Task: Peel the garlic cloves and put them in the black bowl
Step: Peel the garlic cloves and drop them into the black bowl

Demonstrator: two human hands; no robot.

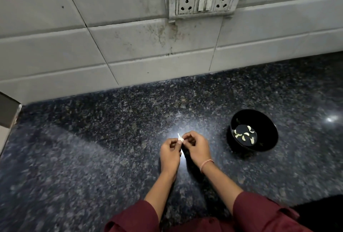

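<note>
Pinching one garlic clove (180, 139) between the fingertips of your left hand (169, 152) and right hand (194, 148), you hold it just above the speckled counter (92, 148). To your right the black bowl (267, 129) holds peeled cloves (245, 136). A grimy socket panel (205, 2) sits on the tiled wall (74, 46); no writing is legible.

No lettering, brand, number or sign is showing itself legibly anywhere from where I am standing, neither on the grimy switch plate (204, 2) on the tiled wall (92, 27) nor on the black bowl (268, 120) on the table (92, 138).
</note>
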